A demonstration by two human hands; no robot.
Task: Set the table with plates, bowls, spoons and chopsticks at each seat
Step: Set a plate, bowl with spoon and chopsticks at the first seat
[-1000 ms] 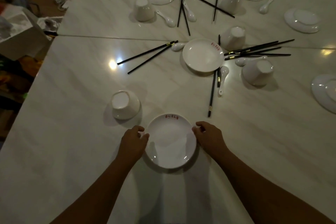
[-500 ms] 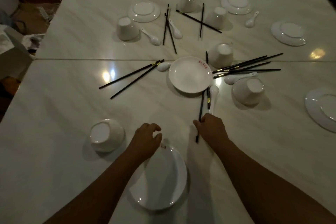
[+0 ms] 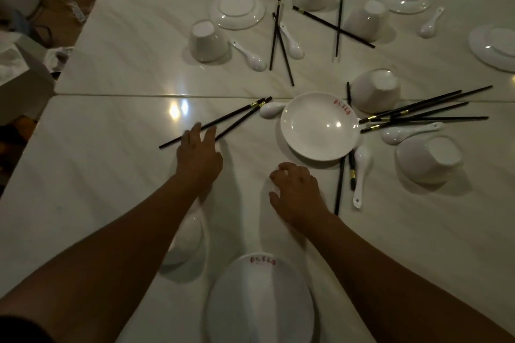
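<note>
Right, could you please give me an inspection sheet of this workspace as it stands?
Surface: pale marble table, seam across, lamp glare.
Job's things: near plate upright; bowl beside it, partly behind the left forearm; centre plate upright; far bowls and far plates upturned; spoons and chopsticks strewn.
Clutter: nothing seen.
Hands: left hand open, fingers over a chopstick pair; right hand loosely curled on the table, holding nothing.
Cables: power strip with white cable on the floor, far left.
Surroundings: white boxes left of the table; dim light.
</note>
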